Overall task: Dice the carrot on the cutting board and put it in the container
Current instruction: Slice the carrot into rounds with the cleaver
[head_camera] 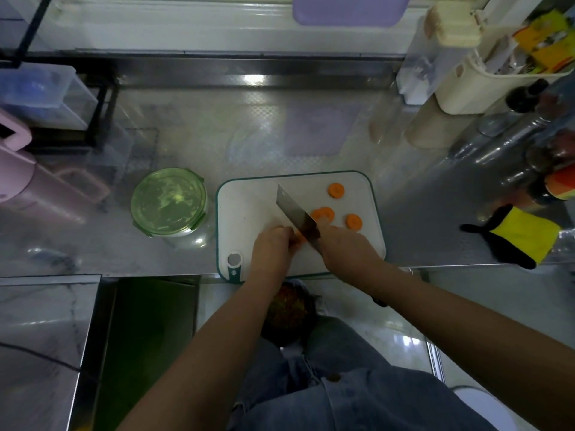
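Note:
A white cutting board (245, 209) with a green rim lies on the steel counter. Three round orange carrot slices (336, 190) rest on its right half. My left hand (272, 247) pins a small carrot piece (300, 237) against the board, mostly hidden under my fingers. My right hand (348, 250) grips the handle of a cleaver (295, 213), whose blade slants down onto that piece beside my left fingers. A round container (168, 202) with a green clip lid on it stands left of the board.
A pink jug (18, 178) and clear drawers stand at far left. Bottles, jars and a cream basket (466, 88) crowd the right side. A yellow and black glove (522, 237) lies right of the board. A bin (289, 312) with scraps sits below the counter edge.

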